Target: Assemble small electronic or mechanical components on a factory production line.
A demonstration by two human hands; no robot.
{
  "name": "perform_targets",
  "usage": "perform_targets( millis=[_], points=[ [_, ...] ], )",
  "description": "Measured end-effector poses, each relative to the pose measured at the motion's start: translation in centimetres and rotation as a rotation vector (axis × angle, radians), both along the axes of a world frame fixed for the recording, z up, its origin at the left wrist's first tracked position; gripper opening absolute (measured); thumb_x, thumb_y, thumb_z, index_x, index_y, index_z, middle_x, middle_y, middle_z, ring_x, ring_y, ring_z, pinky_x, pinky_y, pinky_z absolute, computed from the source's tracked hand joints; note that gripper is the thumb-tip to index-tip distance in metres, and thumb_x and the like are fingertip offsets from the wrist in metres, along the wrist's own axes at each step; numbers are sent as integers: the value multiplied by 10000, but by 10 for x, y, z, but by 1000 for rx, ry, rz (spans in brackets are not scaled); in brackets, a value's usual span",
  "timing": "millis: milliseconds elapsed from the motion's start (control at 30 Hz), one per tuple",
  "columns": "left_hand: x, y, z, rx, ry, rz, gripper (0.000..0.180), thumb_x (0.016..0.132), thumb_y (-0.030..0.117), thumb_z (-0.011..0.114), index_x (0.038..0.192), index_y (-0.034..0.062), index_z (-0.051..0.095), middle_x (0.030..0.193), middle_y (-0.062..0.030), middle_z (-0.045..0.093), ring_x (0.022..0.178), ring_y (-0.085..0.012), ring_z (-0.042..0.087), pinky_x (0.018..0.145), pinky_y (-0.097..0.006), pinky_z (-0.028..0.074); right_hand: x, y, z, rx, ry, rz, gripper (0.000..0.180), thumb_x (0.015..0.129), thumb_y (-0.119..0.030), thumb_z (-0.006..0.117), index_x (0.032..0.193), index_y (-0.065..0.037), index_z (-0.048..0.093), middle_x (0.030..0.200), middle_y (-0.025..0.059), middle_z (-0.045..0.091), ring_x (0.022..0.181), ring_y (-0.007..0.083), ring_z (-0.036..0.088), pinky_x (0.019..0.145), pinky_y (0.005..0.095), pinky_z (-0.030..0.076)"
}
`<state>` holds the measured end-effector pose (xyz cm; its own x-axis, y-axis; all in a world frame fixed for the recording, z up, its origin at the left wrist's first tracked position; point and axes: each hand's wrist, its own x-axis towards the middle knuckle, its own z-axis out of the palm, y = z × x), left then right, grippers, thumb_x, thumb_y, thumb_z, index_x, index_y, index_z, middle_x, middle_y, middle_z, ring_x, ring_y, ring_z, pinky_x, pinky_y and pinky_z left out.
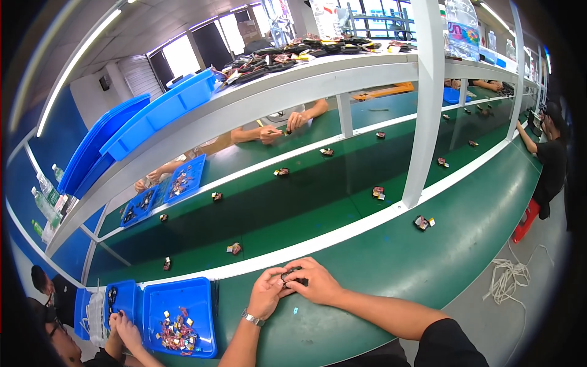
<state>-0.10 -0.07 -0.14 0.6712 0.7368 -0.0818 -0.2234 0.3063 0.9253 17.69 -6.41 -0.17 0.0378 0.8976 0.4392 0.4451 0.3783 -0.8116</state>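
Observation:
My left hand (268, 291) and my right hand (316, 281) meet at the near edge of the green bench. Both pinch a small dark part (291, 278) between their fingertips; its shape is mostly hidden by the fingers. A metal watch sits on my left wrist. To the left of my left forearm stands a blue tray (178, 293) holding several small colourful parts.
A dark green conveyor belt (306, 196) carries several small parts past a white post (422, 122). Other people work at the left, across the belt and at the far right. Blue trays lie on the belt's far side and lean on the upper shelf. White cord lies on the floor.

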Motion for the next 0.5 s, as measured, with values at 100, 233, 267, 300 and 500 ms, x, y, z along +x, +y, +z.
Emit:
perform_targets(
  millis=[100, 233, 267, 300, 500],
  points=[
    [-1, 1, -1, -9, -25, -8, 243, 995, 37, 486, 1238, 28, 486, 1164, -142, 637, 1067, -220, 641, 934, -410, 555, 0, -2, 3, 12, -17, 1, 151, 837, -135, 702, 972, -76, 737, 1170, 54, 629, 1148, 260, 535, 930, 364, 483],
    [-1, 2, -2, -18, -12, -4, 243, 986, 50, 524, 1226, 31, 490, 1182, -145, 629, 1067, -221, 643, 924, -400, 562, -2, -4, 4, 15, 9, 0, 152, 835, -129, 702, 972, -75, 736, 1169, 52, 628, 1149, 261, 532, 929, 366, 482],
    [-1, 1, -1, -20, -9, -6, 243, 986, 50, 524, 1226, 31, 490, 1182, -145, 629, 1067, -221, 643, 924, -400, 562, -2, -4, 3, 13, 12, -2, 152, 835, -129, 702, 972, -75, 736, 1169, 52, 628, 1149, 261, 532, 929, 366, 482],
    [1, -1, -1, -9, -18, 0, 245, 983, 54, 534, 1223, 32, 492, 1184, -145, 628, 1065, -223, 645, 923, -397, 563, -2, -3, 1, 38, 9, -12, 161, 831, -124, 705, 984, -87, 739, 1178, 48, 632, 1143, 258, 534, 926, 365, 483],
    [-1, -1, -1, -12, -40, 14, 240, 986, 57, 532, 1221, 25, 499, 1200, -149, 623, 1068, -217, 642, 928, -379, 560, -3, -3, 2, 70, -15, -21, 176, 828, -108, 704, 999, -101, 745, 1200, 48, 636, 1147, 255, 537, 932, 367, 484]
  ],
)
